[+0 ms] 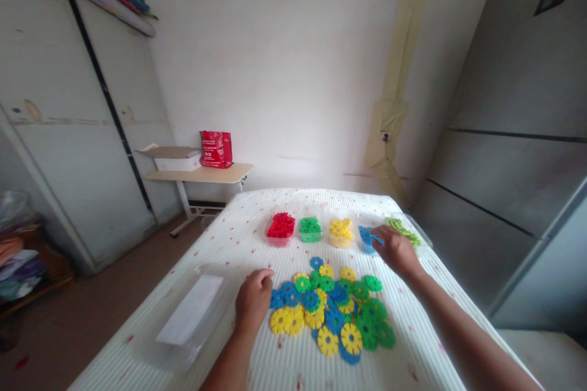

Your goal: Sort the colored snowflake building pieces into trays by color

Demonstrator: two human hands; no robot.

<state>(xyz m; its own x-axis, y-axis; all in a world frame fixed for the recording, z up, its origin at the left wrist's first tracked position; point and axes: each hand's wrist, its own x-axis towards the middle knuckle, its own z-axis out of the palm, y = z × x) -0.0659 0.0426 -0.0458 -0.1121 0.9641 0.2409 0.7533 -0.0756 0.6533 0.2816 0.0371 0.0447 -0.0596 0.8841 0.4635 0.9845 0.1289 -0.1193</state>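
Note:
My right hand (395,249) reaches over the small clear box of blue pieces (365,241). Its fingertips are pinched at a blue notched plastic disc (376,239), partly hidden by the hand. My left hand (254,298) rests at the left edge of a loose pile of discs, its fingers curled in; whether anything is inside cannot be seen. The pile mixes yellow discs (351,338), blue discs (334,319) and green discs (376,333), flat and overlapping. Behind it stand boxes of red pieces (280,226), green pieces (310,228) and yellow pieces (340,231).
A clear plastic tray with white paper (190,310) lies left of my left hand. Light green pieces (403,230) sit in a clear container at the right back. The ribbed tablecloth (220,250) covers the table. A side table (215,175) holds a red bag (216,149).

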